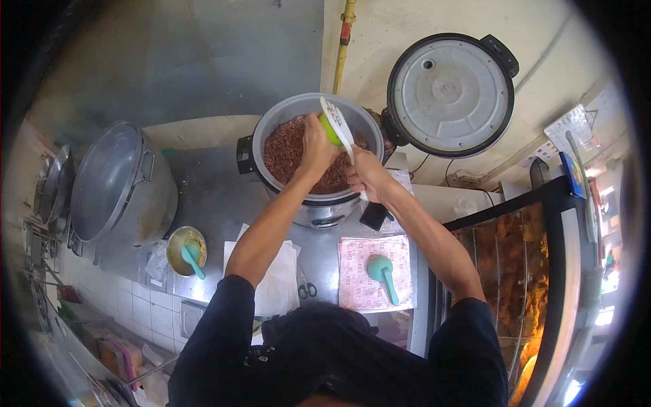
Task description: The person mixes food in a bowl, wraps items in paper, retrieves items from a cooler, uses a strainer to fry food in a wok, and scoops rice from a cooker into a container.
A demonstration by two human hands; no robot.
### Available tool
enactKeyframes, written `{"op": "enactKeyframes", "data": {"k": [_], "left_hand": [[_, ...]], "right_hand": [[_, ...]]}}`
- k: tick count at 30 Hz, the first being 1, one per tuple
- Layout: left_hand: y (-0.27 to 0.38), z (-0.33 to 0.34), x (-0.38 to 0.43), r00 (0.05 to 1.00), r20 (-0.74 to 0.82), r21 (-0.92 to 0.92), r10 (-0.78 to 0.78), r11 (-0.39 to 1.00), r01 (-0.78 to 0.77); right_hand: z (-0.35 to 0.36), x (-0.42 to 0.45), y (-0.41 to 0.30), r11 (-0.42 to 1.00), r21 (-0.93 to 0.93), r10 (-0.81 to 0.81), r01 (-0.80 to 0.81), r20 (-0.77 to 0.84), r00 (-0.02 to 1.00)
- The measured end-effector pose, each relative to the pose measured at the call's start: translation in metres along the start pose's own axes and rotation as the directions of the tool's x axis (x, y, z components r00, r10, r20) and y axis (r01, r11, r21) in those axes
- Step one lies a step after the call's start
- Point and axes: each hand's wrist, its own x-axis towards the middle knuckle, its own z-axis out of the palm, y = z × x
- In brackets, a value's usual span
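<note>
A large rice cooker [316,206] stands before me with reddish-brown cooked rice [285,147] in its pot. Over the rice, my left hand [318,145] holds a small green bowl or cup [329,131], partly hidden by my fingers. A white rice paddle [336,118] is gripped in my right hand [367,173]; its slotted blade, with grains stuck on it, lies against or just over the green vessel. The cooker's round lid [450,96] is raised at the back right. Nearer me, a teal scoop [381,274] rests on a stack of printed paper sheets [351,290].
A big metal pot [157,188] stands at the left, near a metal bowl [175,259] holding a teal scoop [192,257]. White paper sheets [274,285] and scissors [306,290] lie in front. A phone [374,216] sits beside the cooker; a glass-fronted cabinet [501,264] is at the right.
</note>
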Motion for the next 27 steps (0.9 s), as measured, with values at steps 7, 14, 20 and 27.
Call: {"op": "enactKeyframes", "data": {"k": [7,14,20,27], "left_hand": [[-0.012,-0.009,-0.003,0.993,0.117,0.099,0.001,0.995,-0.012],[-0.027,-0.019,-0.006,0.982,0.099,0.084,-0.161,0.985,0.153],[-0.008,-0.016,-0.007,0.976,0.077,-0.055,-0.205,0.976,0.210],[-0.002,-0.023,-0.013,0.999,-0.054,-0.039,-0.005,0.999,0.003]], "right_hand": [[-0.027,0.023,-0.009,0.878,0.393,0.143,-0.272,0.328,0.934],[-0.035,0.031,-0.005,0.982,0.185,-0.043,0.033,0.047,0.998],[0.009,0.019,0.019,0.996,-0.045,-0.076,0.078,0.027,0.997],[0.004,0.031,0.027,0.995,-0.034,-0.098,0.096,-0.077,0.992]]}}
